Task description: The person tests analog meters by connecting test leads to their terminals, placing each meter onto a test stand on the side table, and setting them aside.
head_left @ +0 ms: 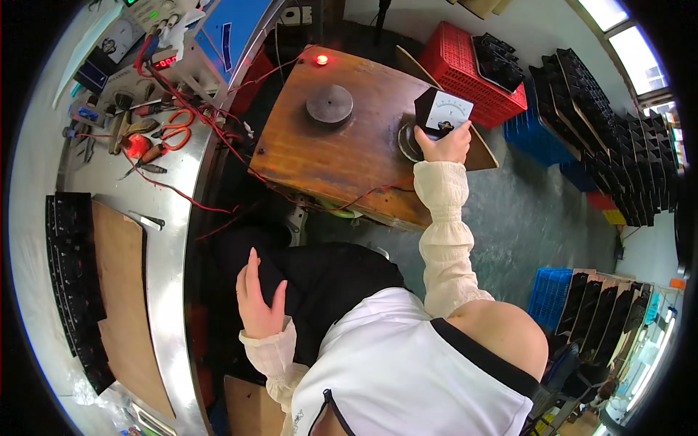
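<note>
My right hand (pixel 449 145) reaches out to the far right of a wooden box-like stand (pixel 349 156), its fingers closed around the lower edge of a black panel meter (pixel 449 110) with a white dial. Under the meter sits a round metal disc (pixel 407 141), mostly covered by it and my hand. Whether the meter touches the disc I cannot tell. Another thick grey metal disc (pixel 329 104) lies bare on the stand's left half. My left hand (pixel 260 299) hangs over my dark-clothed lap, fingers stretched and apart, holding nothing.
A red lamp (pixel 321 60) glows at the stand's far corner. Red wires (pixel 218 134) run from instruments to the stand. Orange-handled scissors (pixel 177 129) and hand tools lie on the metal bench (pixel 182 240) at left. Red (pixel 465 73) and blue crates (pixel 534 138) with black parts stand right.
</note>
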`<action>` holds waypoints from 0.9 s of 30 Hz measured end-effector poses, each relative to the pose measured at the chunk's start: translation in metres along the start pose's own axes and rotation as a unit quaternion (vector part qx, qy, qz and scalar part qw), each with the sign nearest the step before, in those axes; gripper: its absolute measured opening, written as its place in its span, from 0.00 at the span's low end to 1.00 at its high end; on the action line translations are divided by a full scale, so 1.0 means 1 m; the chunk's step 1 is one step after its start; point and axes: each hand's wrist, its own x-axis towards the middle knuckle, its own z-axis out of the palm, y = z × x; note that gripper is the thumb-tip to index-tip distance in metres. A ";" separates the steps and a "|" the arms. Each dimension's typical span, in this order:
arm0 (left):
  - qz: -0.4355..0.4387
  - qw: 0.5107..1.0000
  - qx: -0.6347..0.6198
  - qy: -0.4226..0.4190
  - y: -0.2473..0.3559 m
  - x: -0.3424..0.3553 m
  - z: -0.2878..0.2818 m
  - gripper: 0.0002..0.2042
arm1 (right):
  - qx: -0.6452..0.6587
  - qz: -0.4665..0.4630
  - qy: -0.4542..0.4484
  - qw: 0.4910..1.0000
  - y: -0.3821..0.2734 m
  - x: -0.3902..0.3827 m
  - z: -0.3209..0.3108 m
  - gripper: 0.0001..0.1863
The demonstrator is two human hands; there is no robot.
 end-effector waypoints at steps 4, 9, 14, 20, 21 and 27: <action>0.003 1.000 0.004 -0.030 0.000 0.002 0.002 0.38 | -0.003 -0.008 0.025 1.000 0.004 -0.001 0.006 0.67; 0.000 0.999 0.021 -0.042 -0.002 0.003 -0.002 0.38 | -0.007 0.001 0.014 1.000 0.001 -0.002 0.002 0.67; 0.006 0.998 0.031 -0.054 -0.005 0.001 -0.002 0.39 | -0.017 0.003 0.007 1.000 0.001 -0.003 -0.001 0.67; 0.002 0.996 0.022 -0.083 -0.005 0.000 0.002 0.40 | -0.023 0.003 0.002 1.000 0.003 -0.002 0.001 0.68; 0.000 0.996 0.021 -0.083 -0.004 0.000 0.002 0.40 | -0.025 0.002 0.001 1.000 0.003 -0.001 0.001 0.68; -0.006 0.996 0.031 -0.082 -0.006 -0.001 0.001 0.40 | -0.007 -0.003 0.013 1.000 0.006 0.004 -0.001 0.67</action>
